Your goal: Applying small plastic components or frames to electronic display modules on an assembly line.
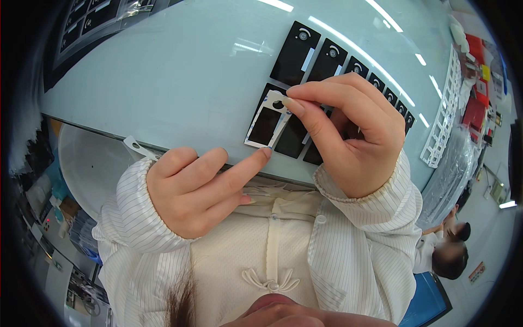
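Note:
My right hand [354, 125] pinches the upper right edge of a thin white frame [275, 99] between thumb and index finger. This frame, with a round hole and a large rectangular opening, lies over a black rectangular panel [265, 126], slightly askew. My left hand [193, 188] stretches its index finger to the frame's lower right corner. Its other fingers are curled. A white strip with a hole [139, 147] sticks out beside that hand over the table edge, seemingly held in it; the hand hides most of it. More black panels [292, 133] lie partly under my right hand.
A row of black panels with round camera-like marks [297, 54] runs away to the right on the pale table [163, 98]. Sheeted black pieces [92, 22] lie at far left. A white slotted strip [442, 109] lies along the right edge. Another person [449, 253] is at the right.

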